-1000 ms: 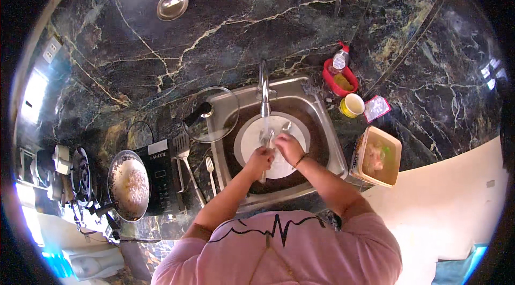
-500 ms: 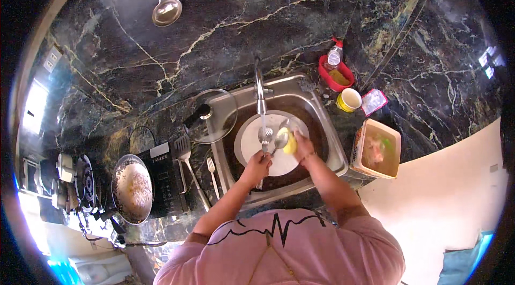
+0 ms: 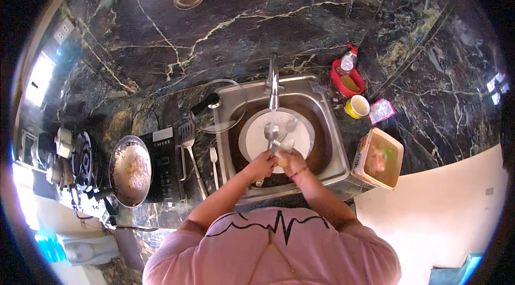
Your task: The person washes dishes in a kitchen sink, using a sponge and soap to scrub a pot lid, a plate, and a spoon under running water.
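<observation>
My left hand (image 3: pixel 262 166) is closed around the handles of a fork (image 3: pixel 278 140) and a spoon (image 3: pixel 271 130), held over the sink (image 3: pixel 338 140). Close beside it, my right hand (image 3: pixel 293 162) grips a yellow sponge (image 3: pixel 282 162), pressed near the cutlery handles; motion blurs this hand partly. Under both hands a large white plate (image 3: pixel 251 134) lies in the basin. A thin stream of water comes down from the faucet (image 3: pixel 273 89) near the spoon. Another rounded, shiny piece, perhaps a spoon bowl (image 3: pixel 291 124), shows over the plate.
Left of the sink lie a fork (image 3: pixel 214 164), a slotted turner (image 3: pixel 188 137) and a glass lid (image 3: pixel 232 108). Farther left, a dirty pan (image 3: pixel 131 172) sits by a black cooktop (image 3: pixel 165 172). At right are a red container (image 3: pixel 337 78), a yellow cup (image 3: pixel 357 107) and a tub (image 3: pixel 394 177).
My right hand has moved left with the sponge, from beside the spoon bowls down to the handles by my left hand. The whole view has shifted slightly.
</observation>
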Tool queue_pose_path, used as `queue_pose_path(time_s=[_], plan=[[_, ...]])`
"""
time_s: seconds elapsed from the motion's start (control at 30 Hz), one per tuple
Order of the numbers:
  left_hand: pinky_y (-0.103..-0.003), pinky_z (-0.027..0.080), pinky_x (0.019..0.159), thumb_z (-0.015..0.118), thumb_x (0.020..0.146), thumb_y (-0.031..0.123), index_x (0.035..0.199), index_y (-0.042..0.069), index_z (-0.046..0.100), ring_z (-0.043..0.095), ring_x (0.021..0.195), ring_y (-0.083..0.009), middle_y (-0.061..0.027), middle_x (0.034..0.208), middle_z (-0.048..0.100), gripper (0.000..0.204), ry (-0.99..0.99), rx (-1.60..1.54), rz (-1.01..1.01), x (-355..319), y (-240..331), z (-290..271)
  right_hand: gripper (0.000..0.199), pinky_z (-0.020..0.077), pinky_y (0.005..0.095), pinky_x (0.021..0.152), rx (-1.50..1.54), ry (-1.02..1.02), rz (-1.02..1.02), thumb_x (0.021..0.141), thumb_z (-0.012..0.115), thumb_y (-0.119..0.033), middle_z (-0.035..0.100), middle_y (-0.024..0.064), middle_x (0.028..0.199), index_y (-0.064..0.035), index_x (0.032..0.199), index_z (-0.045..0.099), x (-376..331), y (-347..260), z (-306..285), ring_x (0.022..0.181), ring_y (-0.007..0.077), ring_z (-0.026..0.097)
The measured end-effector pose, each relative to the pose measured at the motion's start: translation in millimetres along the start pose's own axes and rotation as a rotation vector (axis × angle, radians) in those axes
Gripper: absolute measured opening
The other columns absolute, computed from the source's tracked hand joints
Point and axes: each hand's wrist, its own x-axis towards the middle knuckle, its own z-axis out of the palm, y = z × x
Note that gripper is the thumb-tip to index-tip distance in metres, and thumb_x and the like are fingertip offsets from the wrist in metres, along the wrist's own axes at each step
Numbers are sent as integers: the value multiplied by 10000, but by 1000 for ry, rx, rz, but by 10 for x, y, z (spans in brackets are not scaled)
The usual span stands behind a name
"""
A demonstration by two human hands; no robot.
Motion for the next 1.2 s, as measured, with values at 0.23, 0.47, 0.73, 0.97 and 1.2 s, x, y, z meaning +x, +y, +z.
queue_pose_path(time_s=[0.23,0.47,0.73,0.97,1.2], plan=[[-226,276,407,432,927,184,1007,138,401,350,493,-74,12,672,405,96,14,-190,-63,-83,15,95,259,509,330,673,-1145,241,-497,745,661,-101,660,149,887,21,968,611,229,-538,-303,732,244,648],[-213,259,424,453,888,159,918,211,382,312,494,-60,44,676,387,92,40,-315,-64,-78,247,215,218,477,395,771,-1358,67,-789,742,573,-54,610,202,900,-26,953,619,0,-393,121,886,362,579],[-219,242,411,366,948,164,1007,134,366,303,496,-67,20,667,371,66,-40,-389,-67,-44,92,132,222,456,423,784,-1379,68,-852,734,517,-11,588,196,889,-27,931,619,76,-357,75,893,377,552],[-203,271,449,472,897,150,1010,185,404,331,542,-66,27,707,383,137,-156,-443,-3,-68,76,57,250,453,304,815,-725,185,-252,861,539,-102,596,133,1030,-2,1089,543,52,-462,18,914,195,582],[-223,288,465,428,933,218,982,139,432,355,569,-75,6,736,402,93,-266,-276,163,151,-415,-99,295,492,281,674,-731,86,-393,878,562,-215,621,63,955,-13,1093,545,155,-522,-255,754,162,602]])
